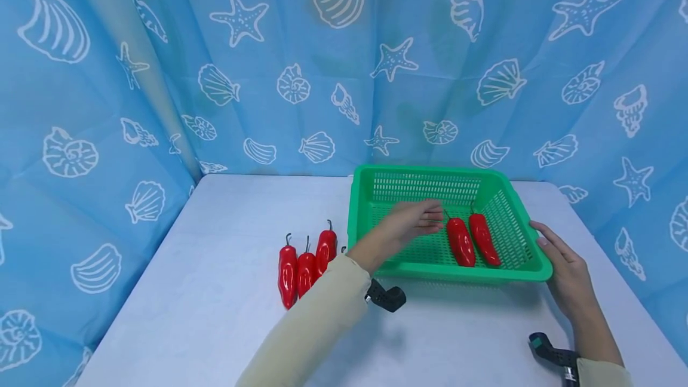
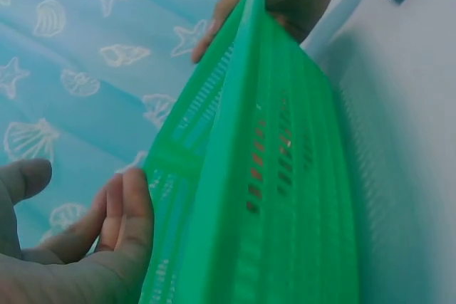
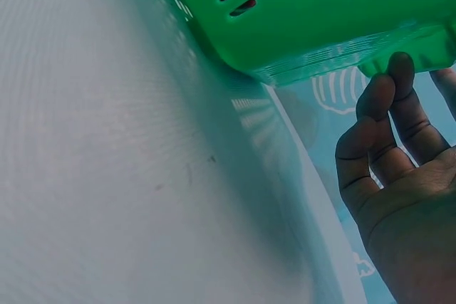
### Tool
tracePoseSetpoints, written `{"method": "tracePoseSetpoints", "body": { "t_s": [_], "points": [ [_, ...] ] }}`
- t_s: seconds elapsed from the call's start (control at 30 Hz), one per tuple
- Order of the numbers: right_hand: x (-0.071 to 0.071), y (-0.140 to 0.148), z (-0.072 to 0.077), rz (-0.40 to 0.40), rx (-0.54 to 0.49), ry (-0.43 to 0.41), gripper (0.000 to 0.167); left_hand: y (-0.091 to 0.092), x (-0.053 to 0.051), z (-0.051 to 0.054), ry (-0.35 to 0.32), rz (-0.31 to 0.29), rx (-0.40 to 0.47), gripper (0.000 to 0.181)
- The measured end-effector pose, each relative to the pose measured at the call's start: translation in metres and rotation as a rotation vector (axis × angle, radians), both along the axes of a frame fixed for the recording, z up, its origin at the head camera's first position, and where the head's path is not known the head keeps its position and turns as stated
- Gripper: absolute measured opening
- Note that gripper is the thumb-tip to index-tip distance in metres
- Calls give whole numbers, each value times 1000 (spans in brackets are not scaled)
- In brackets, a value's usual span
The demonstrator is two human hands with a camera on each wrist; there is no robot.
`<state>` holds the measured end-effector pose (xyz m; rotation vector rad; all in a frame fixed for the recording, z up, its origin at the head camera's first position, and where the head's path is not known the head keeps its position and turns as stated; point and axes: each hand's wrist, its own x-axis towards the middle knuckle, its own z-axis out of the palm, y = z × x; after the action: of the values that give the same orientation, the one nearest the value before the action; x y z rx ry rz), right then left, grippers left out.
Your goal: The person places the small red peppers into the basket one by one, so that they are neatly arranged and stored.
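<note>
The green basket (image 1: 430,272) holds two red peppers, one (image 1: 460,242) near its middle and another (image 1: 484,239) to the right. My left hand (image 1: 403,226) is over the basket's left part, fingers extended and holding nothing, beside the nearer pepper. In the left wrist view, my left hand (image 2: 85,247) has its fingertips by the basket rim (image 2: 228,140). At the basket's right end, my right hand (image 1: 567,276) holds the rim. The right wrist view has my right hand (image 3: 406,169) with bent fingers touching the rim from below.
Several red peppers (image 1: 287,273) lie on the white table (image 1: 215,267) left of the basket, partly covered by my left sleeve (image 1: 317,321). A blue curtain (image 1: 301,76) with shell prints hangs behind the table and at its sides.
</note>
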<state>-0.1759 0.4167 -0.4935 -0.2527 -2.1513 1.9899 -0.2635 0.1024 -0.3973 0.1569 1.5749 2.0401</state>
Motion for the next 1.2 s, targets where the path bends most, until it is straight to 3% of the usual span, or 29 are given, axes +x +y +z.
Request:
{"method": "tracePoseSetpoints", "body": {
  "t_s": [0.17, 0.43, 0.8, 1.2],
  "points": [
    [-1, 0, -2, 0, -7, 16, 49, -27, 2, 2, 28, -44, 6, 29],
    [-3, 2, -1, 45, -88, 63, 46, -59, 10, 9, 86, -41, 28, 30],
    [1, -2, -3, 53, -140, 82, 46, -84, 12, 6, 102, -29, 20, 34],
    [0, -3, -3, 52, -113, 94, 47, -107, 12, 1, 88, 1, 14, 40]
  ]
}}
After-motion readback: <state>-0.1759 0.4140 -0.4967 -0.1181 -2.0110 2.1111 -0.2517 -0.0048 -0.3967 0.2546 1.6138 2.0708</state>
